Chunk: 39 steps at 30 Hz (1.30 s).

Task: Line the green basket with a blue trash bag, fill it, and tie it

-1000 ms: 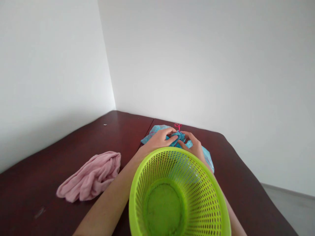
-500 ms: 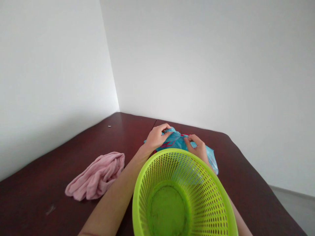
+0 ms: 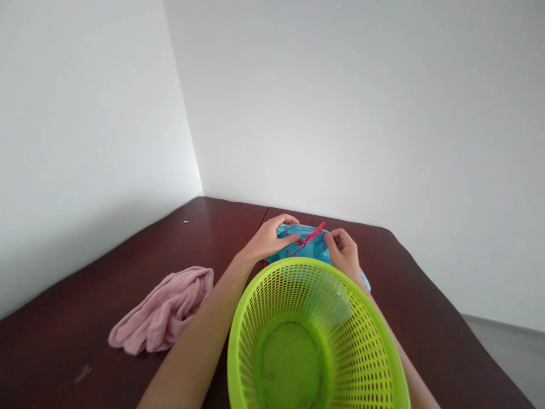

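A blue plastic drawstring bag (image 3: 314, 250) with red ties lies on the table behind the basket. My left hand (image 3: 272, 237) grips the left part of its edge, thumb in front and fingers behind. At the right end of the edge, my right hand (image 3: 343, 250) pinches the plastic between thumb and fingers. One red drawstring (image 3: 313, 234) sticks up between the two hands. Nearest to me, a lime-green perforated basket (image 3: 292, 363) stands between my forearms with nothing inside. It hides the lower part of the bag.
A crumpled pink cloth (image 3: 164, 315) lies left of my left forearm on the dark red table (image 3: 170, 250). Near the far left corner sits a small white scrap (image 3: 185, 221). White walls (image 3: 340, 113) border the table's back and left.
My hands have moved slightly apart along the bag's edge, stretching it wider. The red drawstring now stands up between them. The basket and the pink cloth stay in place.
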Each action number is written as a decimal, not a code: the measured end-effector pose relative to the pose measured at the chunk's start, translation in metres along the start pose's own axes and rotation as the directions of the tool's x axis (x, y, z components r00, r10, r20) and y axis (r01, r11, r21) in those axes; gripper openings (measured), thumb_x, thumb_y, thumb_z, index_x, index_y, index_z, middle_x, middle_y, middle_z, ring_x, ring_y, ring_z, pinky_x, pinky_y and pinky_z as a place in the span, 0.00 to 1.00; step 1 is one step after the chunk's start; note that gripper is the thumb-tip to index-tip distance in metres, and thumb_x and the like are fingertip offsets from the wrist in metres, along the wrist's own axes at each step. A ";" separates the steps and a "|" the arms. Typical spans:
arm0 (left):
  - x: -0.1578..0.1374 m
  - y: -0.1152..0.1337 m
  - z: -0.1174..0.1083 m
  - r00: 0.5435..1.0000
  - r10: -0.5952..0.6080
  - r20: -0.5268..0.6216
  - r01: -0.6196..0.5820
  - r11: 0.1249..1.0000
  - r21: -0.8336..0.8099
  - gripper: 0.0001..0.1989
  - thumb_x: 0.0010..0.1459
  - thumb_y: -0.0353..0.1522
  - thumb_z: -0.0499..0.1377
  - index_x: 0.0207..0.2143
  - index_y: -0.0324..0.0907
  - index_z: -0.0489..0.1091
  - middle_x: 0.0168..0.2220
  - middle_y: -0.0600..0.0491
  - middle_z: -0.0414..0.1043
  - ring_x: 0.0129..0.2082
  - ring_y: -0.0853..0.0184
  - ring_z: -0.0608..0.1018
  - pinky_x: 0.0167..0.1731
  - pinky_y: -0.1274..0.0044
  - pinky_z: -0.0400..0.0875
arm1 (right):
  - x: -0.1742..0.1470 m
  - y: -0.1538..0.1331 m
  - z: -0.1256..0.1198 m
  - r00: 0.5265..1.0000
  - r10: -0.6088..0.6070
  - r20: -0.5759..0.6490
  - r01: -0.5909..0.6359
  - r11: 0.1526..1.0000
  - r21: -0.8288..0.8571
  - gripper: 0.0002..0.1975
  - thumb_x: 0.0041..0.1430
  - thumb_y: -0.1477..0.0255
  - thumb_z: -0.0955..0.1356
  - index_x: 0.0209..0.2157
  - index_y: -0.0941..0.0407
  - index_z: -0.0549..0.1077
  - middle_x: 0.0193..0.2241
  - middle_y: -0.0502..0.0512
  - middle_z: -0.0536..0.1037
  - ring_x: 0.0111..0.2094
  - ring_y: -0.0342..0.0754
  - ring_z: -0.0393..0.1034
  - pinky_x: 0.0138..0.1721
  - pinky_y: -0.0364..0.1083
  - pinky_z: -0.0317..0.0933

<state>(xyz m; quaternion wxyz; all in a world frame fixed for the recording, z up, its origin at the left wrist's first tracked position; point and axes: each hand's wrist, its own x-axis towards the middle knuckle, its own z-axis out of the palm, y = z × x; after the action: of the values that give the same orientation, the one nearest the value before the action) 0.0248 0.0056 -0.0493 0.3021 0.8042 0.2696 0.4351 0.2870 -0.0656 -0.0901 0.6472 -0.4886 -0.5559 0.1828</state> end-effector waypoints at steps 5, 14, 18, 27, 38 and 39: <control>0.004 -0.011 -0.001 0.984 -0.088 -0.154 0.098 0.993 0.059 0.10 0.73 0.42 0.68 0.45 0.47 0.85 0.48 0.48 0.91 0.51 0.51 0.88 0.60 0.60 0.79 | 0.000 -0.004 -0.003 1.000 -0.018 0.010 0.019 0.998 -0.052 0.27 0.72 0.43 0.75 0.30 0.50 0.75 0.26 0.48 0.75 0.29 0.48 0.66 0.32 0.48 0.61; -0.005 -0.011 -0.018 0.980 -0.147 -0.131 0.181 0.933 0.310 0.09 0.68 0.37 0.68 0.49 0.52 0.85 0.38 0.54 0.87 0.37 0.57 0.85 0.40 0.69 0.73 | 0.006 -0.023 -0.024 0.950 -0.016 -0.311 0.016 1.000 -0.003 0.25 0.76 0.43 0.73 0.38 0.50 0.77 0.34 0.55 0.85 0.30 0.51 0.79 0.35 0.50 0.73; 0.000 -0.003 -0.007 0.967 -0.199 -0.160 0.196 0.980 -0.035 0.08 0.71 0.38 0.66 0.49 0.47 0.79 0.34 0.55 0.86 0.40 0.58 0.89 0.47 0.69 0.77 | 0.000 -0.024 -0.016 0.984 0.019 0.179 -0.012 0.999 -0.038 0.19 0.70 0.49 0.79 0.45 0.49 0.83 0.40 0.55 0.89 0.38 0.53 0.83 0.43 0.52 0.77; 0.004 0.019 -0.001 0.955 -0.286 -0.075 0.213 0.842 -0.495 0.12 0.62 0.37 0.74 0.44 0.45 0.78 0.43 0.53 0.87 0.38 0.65 0.85 0.43 0.74 0.77 | 0.003 -0.008 -0.014 0.976 0.083 0.203 -0.042 0.978 -0.203 0.18 0.70 0.50 0.74 0.33 0.48 0.78 0.33 0.53 0.87 0.34 0.55 0.80 0.40 0.53 0.73; 0.002 0.014 -0.010 0.998 -0.064 -0.024 0.056 0.969 -0.240 0.18 0.69 0.27 0.60 0.54 0.45 0.88 0.60 0.47 0.90 0.59 0.55 0.90 0.57 0.66 0.85 | 0.007 -0.010 -0.026 0.999 0.042 0.009 -0.037 0.942 -0.334 0.13 0.66 0.55 0.72 0.35 0.50 0.79 0.33 0.54 0.85 0.35 0.56 0.81 0.40 0.52 0.70; 0.001 0.014 -0.014 0.999 -0.030 -0.024 0.026 0.985 -0.168 0.20 0.69 0.25 0.58 0.52 0.46 0.89 0.60 0.47 0.91 0.60 0.55 0.89 0.61 0.63 0.84 | 0.009 -0.013 -0.033 0.998 0.018 -0.063 -0.038 0.944 -0.329 0.15 0.67 0.54 0.71 0.35 0.50 0.79 0.33 0.54 0.84 0.35 0.55 0.80 0.39 0.51 0.69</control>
<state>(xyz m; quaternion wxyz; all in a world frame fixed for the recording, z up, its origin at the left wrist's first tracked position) 0.0155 0.0007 -0.0324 0.3713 0.7663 0.2470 0.4625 0.3152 -0.0785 -0.0709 0.5698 -0.6030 -0.5522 0.0821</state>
